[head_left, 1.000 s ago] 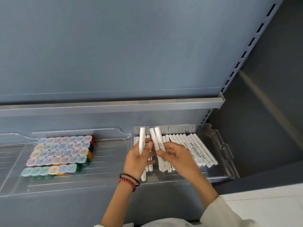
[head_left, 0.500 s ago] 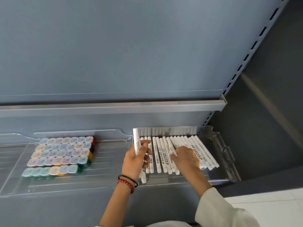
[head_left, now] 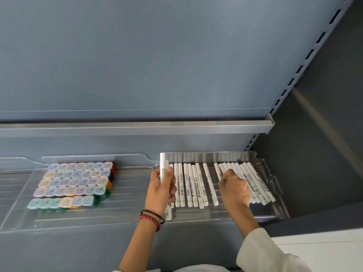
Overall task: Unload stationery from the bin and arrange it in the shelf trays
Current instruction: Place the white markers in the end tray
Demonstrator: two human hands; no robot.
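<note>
Blue-grey shelf backing [head_left: 137, 55] fills most of my feed, with a grey shelf lip [head_left: 137, 127] running across it. Below it, clear trays sit side by side. In the right tray [head_left: 276, 185], white pens [head_left: 193, 185] lie in a row, running from its back edge toward the front. A single pen [head_left: 210, 183] lies apart in a gap mid-row. The left hand [head_left: 160, 190] grips a small bundle of pens [head_left: 162, 163] at that tray's left edge, thumb and fingers wrapped round them, their ends pointing at the back edge. The right hand [head_left: 234, 190] rests on the right-side pens with fingers bent, tips down; I cannot tell whether it pinches one. The neighbouring tray [head_left: 78, 218] carries rows of small pastel-lidded boxes [head_left: 76, 183] toward its back edge. Bead bracelets [head_left: 151, 218] circle the left wrist.
</note>
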